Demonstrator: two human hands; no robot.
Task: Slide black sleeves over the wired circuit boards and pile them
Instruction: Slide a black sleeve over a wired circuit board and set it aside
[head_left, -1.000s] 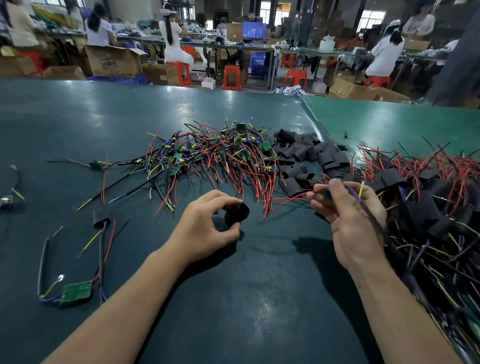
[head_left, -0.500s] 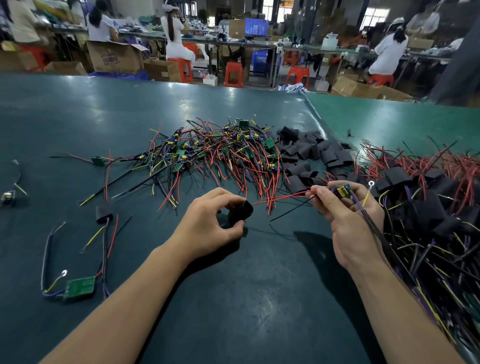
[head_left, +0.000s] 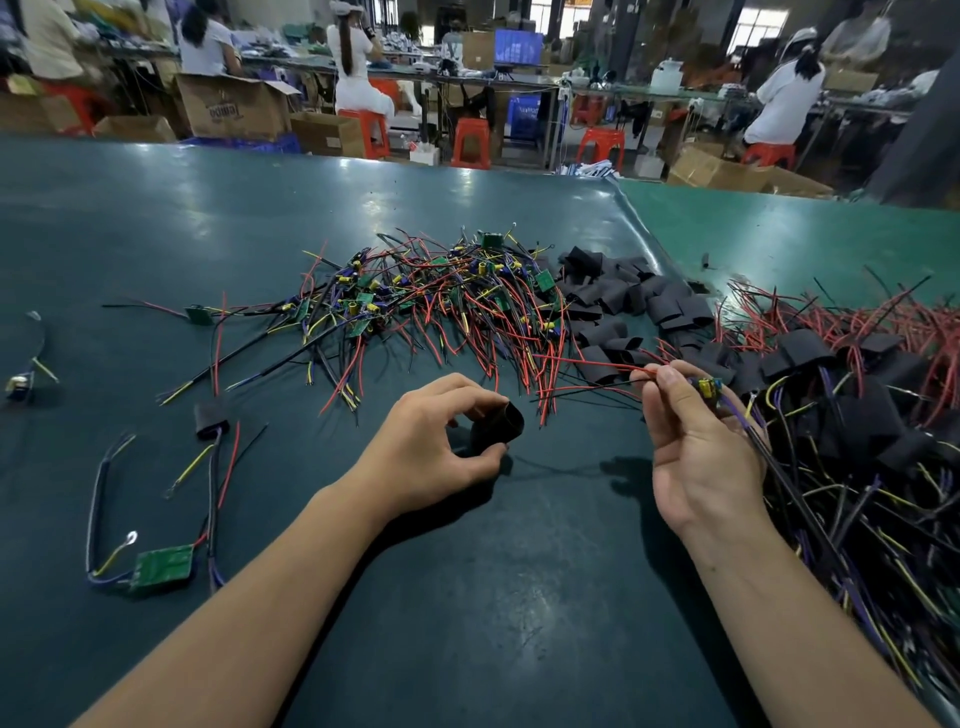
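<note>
Two hands mid-frame: left hand (head_left: 434, 441) pinching open black sleeve (head_left: 498, 423), right hand (head_left: 696, 431) gripping wired board (head_left: 709, 387); next, threading wires into sleeve.

Both bare forearms reach forward over the table. The left hand (head_left: 434, 441) is curled, thumb and fingertips pinching a black sleeve (head_left: 497, 425). The right hand (head_left: 696, 441) is raised, palm turned inward, its fingers gripping a wired board (head_left: 707, 387).
</note>
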